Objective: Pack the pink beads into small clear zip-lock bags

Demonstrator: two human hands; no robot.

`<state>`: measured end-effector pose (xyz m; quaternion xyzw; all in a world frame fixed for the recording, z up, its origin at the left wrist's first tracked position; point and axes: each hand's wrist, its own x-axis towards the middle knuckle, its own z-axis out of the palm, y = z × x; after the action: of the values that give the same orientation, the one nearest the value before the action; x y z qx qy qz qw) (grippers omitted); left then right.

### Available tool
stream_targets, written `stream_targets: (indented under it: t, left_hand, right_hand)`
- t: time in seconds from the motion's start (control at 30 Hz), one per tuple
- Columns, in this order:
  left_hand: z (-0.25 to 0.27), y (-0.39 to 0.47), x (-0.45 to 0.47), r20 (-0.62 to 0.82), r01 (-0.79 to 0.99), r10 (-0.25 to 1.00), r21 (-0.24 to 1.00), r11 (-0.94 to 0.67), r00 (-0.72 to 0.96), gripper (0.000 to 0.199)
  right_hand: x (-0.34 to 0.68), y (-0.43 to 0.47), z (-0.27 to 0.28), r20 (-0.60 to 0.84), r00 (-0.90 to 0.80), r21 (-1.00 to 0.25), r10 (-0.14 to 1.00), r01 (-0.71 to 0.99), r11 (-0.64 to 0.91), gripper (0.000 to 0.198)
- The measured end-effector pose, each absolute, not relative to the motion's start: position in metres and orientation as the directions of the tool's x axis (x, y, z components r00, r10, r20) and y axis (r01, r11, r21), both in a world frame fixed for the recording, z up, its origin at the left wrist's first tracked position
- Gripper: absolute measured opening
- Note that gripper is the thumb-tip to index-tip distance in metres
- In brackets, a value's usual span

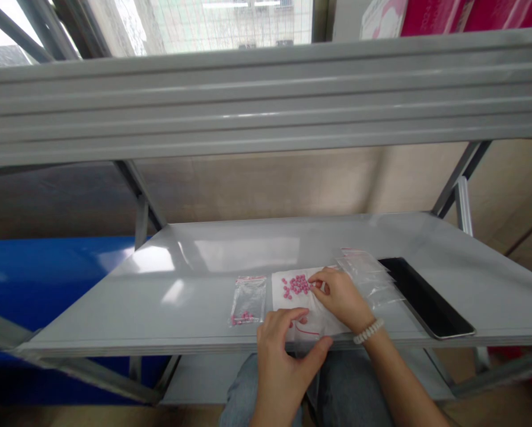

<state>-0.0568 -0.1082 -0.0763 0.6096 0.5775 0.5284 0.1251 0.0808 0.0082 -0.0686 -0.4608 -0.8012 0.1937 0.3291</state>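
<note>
Small round pink beads (298, 284) lie in a loose cluster on a white sheet (280, 301), on the grey shelf. At the cluster's right edge, my right hand (337, 293) is closed in a pinch, with a pink bead at its fingertips. My left hand (283, 350) is at the shelf's front edge, with thumb and fingers around a clear zip bag (308, 339) that has a red line along its mouth. To the left of the sheet, another clear zip bag (249, 296) lies flat with several pink beads at its bottom end.
Overlapping clear zip bags (366, 270) lie beyond my right wrist, partly under a black tablet-like device (426, 296). A grey metal beam (266, 107) crosses above the shelf (203, 249). Slanted struts (141, 196) stand at both sides. My knees are below the front edge.
</note>
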Motion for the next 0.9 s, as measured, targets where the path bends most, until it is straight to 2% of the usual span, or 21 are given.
stream_targets:
  t: [0.13, 0.2, 0.27, 0.37, 0.43, 0.5, 0.53, 0.6, 0.67, 0.77, 0.9]
  left_hand:
    - [-0.076, -0.108, -0.056, 0.500, 0.579, 0.836, 0.759, -0.297, -0.225, 0.034]
    - [-0.075, -0.108, -0.056, 0.490, 0.576, 0.840, 0.765, -0.288, -0.231, 0.033]
    - [-0.075, -0.108, -0.055, 0.484, 0.570, 0.842, 0.772, -0.282, -0.239, 0.033]
    - [-0.074, -0.108, -0.055, 0.493, 0.563, 0.835, 0.774, -0.292, -0.245, 0.032]
    - [-0.074, -0.108, -0.056, 0.496, 0.561, 0.833, 0.773, -0.297, -0.244, 0.030]
    - [-0.073, -0.108, -0.056, 0.489, 0.564, 0.838, 0.773, -0.289, -0.242, 0.028]
    - [-0.072, -0.108, -0.056, 0.487, 0.568, 0.839, 0.773, -0.284, -0.242, 0.028]
    - [-0.072, -0.108, -0.056, 0.489, 0.575, 0.838, 0.768, -0.283, -0.240, 0.027]
    - [-0.073, -0.108, -0.057, 0.497, 0.578, 0.834, 0.763, -0.290, -0.238, 0.027]
    - [-0.073, -0.108, -0.057, 0.496, 0.570, 0.836, 0.766, -0.296, -0.234, 0.028]
    - [-0.072, -0.108, -0.057, 0.482, 0.564, 0.845, 0.774, -0.287, -0.231, 0.029]
  right_hand:
    - [0.079, 0.007, -0.066, 0.350, -0.345, -0.612, 0.871, 0.620, 0.491, 0.015]
    - [0.083, 0.001, -0.060, 0.357, -0.346, -0.648, 0.868, 0.577, 0.497, 0.010]
    - [0.089, -0.007, -0.052, 0.346, -0.408, -0.736, 0.845, 0.440, 0.514, 0.006]
    - [0.097, -0.018, -0.041, 0.314, -0.604, -0.847, 0.733, 0.171, 0.503, 0.012]
    - [0.099, -0.021, -0.040, 0.310, -0.649, -0.863, 0.695, 0.115, 0.492, 0.015]
    - [0.099, -0.017, -0.044, 0.326, -0.572, -0.853, 0.753, 0.165, 0.495, 0.015]
    - [0.097, -0.014, -0.048, 0.335, -0.503, -0.831, 0.797, 0.242, 0.502, 0.014]
    - [0.093, -0.008, -0.057, 0.364, -0.376, -0.745, 0.852, 0.432, 0.509, 0.011]
    - [0.087, -0.002, -0.064, 0.384, -0.334, -0.645, 0.861, 0.570, 0.509, 0.008]
    - [0.081, 0.002, -0.069, 0.377, -0.353, -0.591, 0.857, 0.620, 0.515, 0.007]
    - [0.076, 0.003, -0.071, 0.374, -0.355, -0.559, 0.857, 0.651, 0.514, 0.016]
